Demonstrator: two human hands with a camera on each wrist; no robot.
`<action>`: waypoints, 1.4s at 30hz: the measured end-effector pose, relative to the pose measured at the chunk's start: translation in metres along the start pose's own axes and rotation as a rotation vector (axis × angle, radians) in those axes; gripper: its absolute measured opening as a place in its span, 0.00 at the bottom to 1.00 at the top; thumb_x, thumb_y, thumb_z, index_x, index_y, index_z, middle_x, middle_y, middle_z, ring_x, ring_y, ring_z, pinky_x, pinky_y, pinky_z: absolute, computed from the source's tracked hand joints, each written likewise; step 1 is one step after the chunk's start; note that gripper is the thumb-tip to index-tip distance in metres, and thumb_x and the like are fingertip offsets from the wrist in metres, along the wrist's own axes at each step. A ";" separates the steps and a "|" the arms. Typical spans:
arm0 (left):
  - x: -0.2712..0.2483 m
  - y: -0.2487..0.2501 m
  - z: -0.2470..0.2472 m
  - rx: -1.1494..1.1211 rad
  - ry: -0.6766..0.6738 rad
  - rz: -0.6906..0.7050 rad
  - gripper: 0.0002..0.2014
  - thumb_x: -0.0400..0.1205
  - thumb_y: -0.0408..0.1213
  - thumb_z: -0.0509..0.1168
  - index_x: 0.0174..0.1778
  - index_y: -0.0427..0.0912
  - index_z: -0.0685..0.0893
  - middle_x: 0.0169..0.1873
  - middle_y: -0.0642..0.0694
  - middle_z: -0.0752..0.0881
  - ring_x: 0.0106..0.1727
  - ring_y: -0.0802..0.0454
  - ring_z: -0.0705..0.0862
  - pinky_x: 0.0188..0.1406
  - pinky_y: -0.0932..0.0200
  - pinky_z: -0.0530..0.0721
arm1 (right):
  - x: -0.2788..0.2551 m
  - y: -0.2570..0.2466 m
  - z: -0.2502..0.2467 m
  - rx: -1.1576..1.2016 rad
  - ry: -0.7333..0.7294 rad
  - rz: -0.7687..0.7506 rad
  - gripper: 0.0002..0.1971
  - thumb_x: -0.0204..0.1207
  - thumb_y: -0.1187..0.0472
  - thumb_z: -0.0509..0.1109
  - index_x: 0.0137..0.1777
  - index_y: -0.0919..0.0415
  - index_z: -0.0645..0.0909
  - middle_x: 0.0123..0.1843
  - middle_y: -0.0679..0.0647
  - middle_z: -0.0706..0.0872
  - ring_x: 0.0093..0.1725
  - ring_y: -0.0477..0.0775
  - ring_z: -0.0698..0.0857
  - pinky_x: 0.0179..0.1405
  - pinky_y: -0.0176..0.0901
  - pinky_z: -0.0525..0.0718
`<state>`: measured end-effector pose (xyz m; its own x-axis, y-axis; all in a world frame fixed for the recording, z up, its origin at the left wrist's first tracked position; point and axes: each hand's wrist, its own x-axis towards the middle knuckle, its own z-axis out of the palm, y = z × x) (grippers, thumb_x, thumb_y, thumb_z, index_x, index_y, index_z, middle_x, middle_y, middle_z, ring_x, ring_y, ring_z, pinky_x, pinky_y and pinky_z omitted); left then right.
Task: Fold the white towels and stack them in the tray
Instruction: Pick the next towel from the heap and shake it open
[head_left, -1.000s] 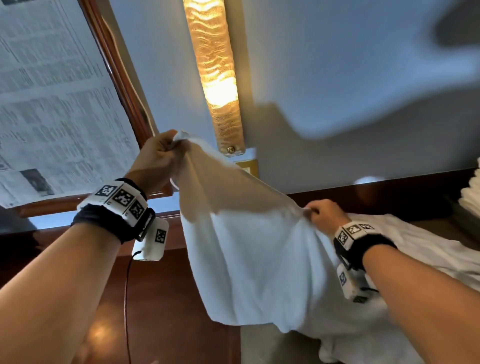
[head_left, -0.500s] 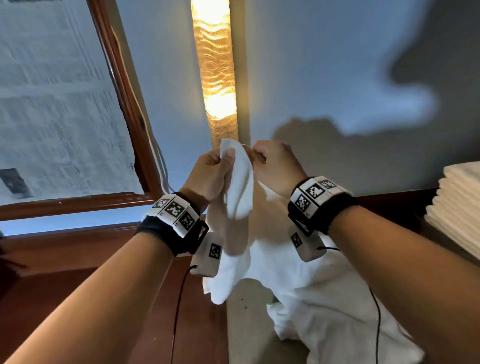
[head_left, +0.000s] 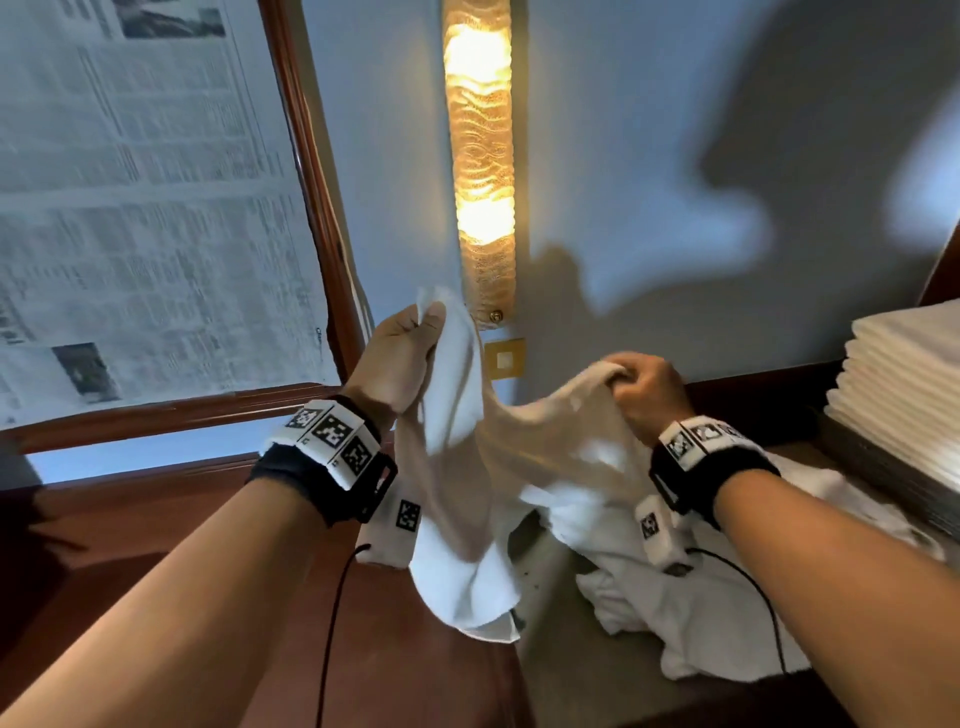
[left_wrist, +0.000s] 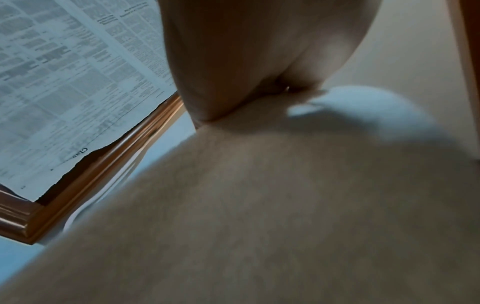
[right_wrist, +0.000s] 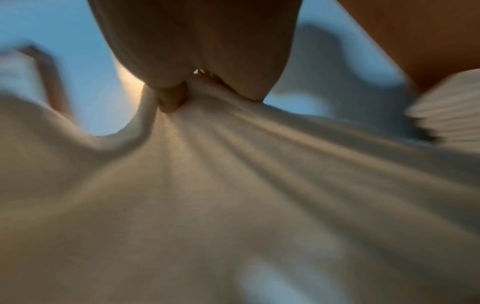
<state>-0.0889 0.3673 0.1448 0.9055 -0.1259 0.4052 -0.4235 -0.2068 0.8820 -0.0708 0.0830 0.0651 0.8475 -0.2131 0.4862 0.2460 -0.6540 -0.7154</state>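
A pale wall (head_left: 649, 130) fills the background of the head view, with a window (head_left: 130, 208) at left papered over with newspaper sheets inside a reddish wooden frame (head_left: 311, 171). Below runs the dark wooden desk (head_left: 156, 545), with a grey surface set beside it at right. A tall amber wall lamp (head_left: 480, 156) glows on the wall between the window and the hands, a small brass switch plate (head_left: 504, 359) just under it.

On the grey surface lies a loose heap of white towels (head_left: 717, 623), rumpled and unfolded. At the right edge stands a stack of folded towels (head_left: 904, 395), neatly layered; the stack shows blurred in the right wrist view too (right_wrist: 449, 109). What it rests on cannot be made out clearly.

One white towel (head_left: 493, 467) is held up in the air between both hands, sagging in a curve, its lower end hanging above the desk edge. The left hand (head_left: 397, 364) is raised higher, its fingers (head_left: 431, 317) pinching a corner of the towel. The right hand (head_left: 647, 387) is lower and to the right, fingers (head_left: 621, 382) curled round a bunched piece of the same towel's edge; the right wrist view shows cloth (right_wrist: 233, 195) fanning out in folds from that grip. Both wrists wear black bands with black-and-white marker squares.
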 end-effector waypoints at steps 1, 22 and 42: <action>-0.008 0.002 -0.001 0.014 0.000 0.022 0.22 0.93 0.44 0.53 0.31 0.44 0.71 0.18 0.59 0.75 0.21 0.62 0.72 0.30 0.62 0.70 | -0.001 -0.030 0.009 0.029 -0.004 -0.092 0.10 0.75 0.71 0.70 0.49 0.62 0.91 0.50 0.59 0.93 0.51 0.55 0.88 0.53 0.44 0.82; -0.092 0.029 -0.060 0.087 -0.081 0.191 0.21 0.93 0.42 0.56 0.31 0.49 0.74 0.21 0.62 0.76 0.26 0.67 0.72 0.32 0.65 0.71 | -0.149 -0.133 0.046 -0.431 -0.247 -0.256 0.15 0.80 0.52 0.63 0.37 0.61 0.81 0.36 0.61 0.88 0.36 0.68 0.87 0.36 0.52 0.81; -0.132 0.015 -0.034 0.023 0.019 -0.028 0.19 0.93 0.40 0.55 0.37 0.45 0.80 0.23 0.60 0.83 0.28 0.71 0.79 0.35 0.76 0.75 | -0.112 -0.195 0.032 -0.035 -0.176 -0.387 0.20 0.75 0.51 0.66 0.25 0.53 0.63 0.22 0.47 0.66 0.24 0.50 0.64 0.30 0.44 0.56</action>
<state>-0.2136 0.4143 0.1126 0.9172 -0.1017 0.3853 -0.3985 -0.2325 0.8872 -0.1989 0.2575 0.1341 0.7640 0.1781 0.6202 0.5481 -0.6862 -0.4782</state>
